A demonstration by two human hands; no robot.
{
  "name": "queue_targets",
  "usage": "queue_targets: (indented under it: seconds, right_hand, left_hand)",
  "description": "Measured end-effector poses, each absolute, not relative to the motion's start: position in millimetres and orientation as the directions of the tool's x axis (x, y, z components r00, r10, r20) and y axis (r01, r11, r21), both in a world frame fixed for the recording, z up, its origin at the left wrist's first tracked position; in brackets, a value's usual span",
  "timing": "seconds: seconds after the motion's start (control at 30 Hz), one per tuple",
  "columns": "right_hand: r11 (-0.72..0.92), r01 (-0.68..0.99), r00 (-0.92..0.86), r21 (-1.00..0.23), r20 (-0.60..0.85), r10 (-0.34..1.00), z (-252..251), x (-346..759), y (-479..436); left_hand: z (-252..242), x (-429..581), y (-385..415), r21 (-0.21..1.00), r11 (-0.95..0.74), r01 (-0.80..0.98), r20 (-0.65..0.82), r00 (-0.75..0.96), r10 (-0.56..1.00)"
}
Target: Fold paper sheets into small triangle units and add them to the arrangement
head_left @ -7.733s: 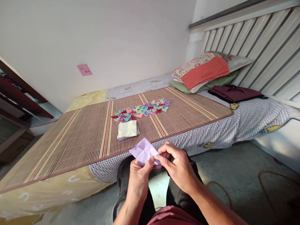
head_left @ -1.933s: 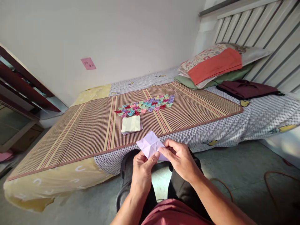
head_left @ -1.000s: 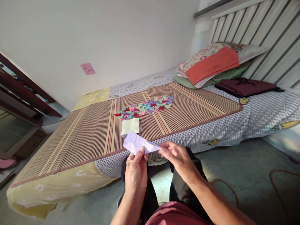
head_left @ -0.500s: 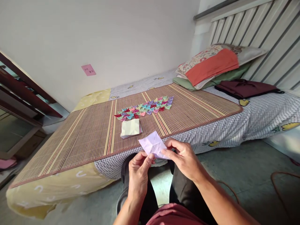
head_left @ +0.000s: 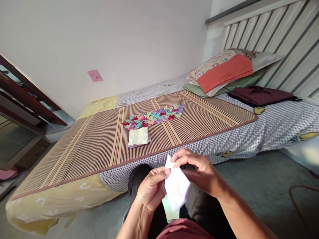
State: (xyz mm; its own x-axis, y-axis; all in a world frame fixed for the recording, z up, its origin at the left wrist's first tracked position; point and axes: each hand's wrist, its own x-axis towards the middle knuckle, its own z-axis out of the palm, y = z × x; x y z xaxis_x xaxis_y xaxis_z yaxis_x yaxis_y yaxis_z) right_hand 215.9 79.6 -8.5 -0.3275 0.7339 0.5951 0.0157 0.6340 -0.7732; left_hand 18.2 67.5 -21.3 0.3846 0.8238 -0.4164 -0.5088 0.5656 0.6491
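A pale lilac sheet of origami paper (head_left: pixel 176 188) is held up over my lap, partly folded, its narrow tip pointing away from me. My left hand (head_left: pixel 154 186) pinches its left edge between thumb and fingers. On the upper right, my right hand (head_left: pixel 196 169) grips the paper near the tip, its fingers bent over the edge; the thumb is partly hidden. Beyond my hands, a stack of creased paper sheets (head_left: pixel 138 137) with a cream one on top lies on the bed mat. Behind it are rows of small folded paper pieces (head_left: pixel 157 115) in many colours.
A striped bamboo mat (head_left: pixel 82 149) covers much of the bed. Pillows (head_left: pixel 224 71) and a folded maroon cloth (head_left: pixel 261 94) lie at the right, by the slatted headboard (head_left: pixel 269 33). A pink note (head_left: pixel 95 75) is on the wall. A cable (head_left: pixel 296 205) runs along the floor.
The lilac paper has been turned from lying wide and flat to pointing lengthwise, and brought closer to my body. Both hands have shifted their grip, the left moving right.
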Motion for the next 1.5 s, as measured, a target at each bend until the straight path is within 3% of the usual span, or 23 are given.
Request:
queue_targets:
  seconds: [0.2,0.33,0.43,0.77,1.3,1.5]
  right_hand:
    - [0.704,0.269,-0.295,-0.657,0.640,0.710,-7,223,66]
    - [0.773,0.400,-0.337,-0.493,0.705,0.624,-6,216,61]
    - [0.794,0.413,-0.349,-0.446,0.728,0.590,-6,208,61]
    - [0.637,0.385,-0.098,-0.668,0.656,0.748,-16,188,62]
    - [0.490,0.255,-0.144,-0.834,0.468,0.872,-11,193,69]
    - [0.389,0.170,-0.183,-0.905,0.359,0.915,-11,194,70]
  left_hand:
    - [-18,12,70,0.800,0.256,-0.543,-0.300,0.008,0.954]
    - [-17,11,71,0.837,0.184,-0.516,-0.256,-0.070,0.964]
    - [-17,12,69,0.878,0.120,-0.464,-0.181,-0.089,0.979]
    - [-15,19,59,0.938,-0.020,-0.346,-0.034,-0.151,0.988]
    - [-11,28,64,0.874,0.169,-0.455,-0.213,-0.048,0.976]
    - [-12,30,62,0.890,0.132,-0.437,-0.189,-0.088,0.978]
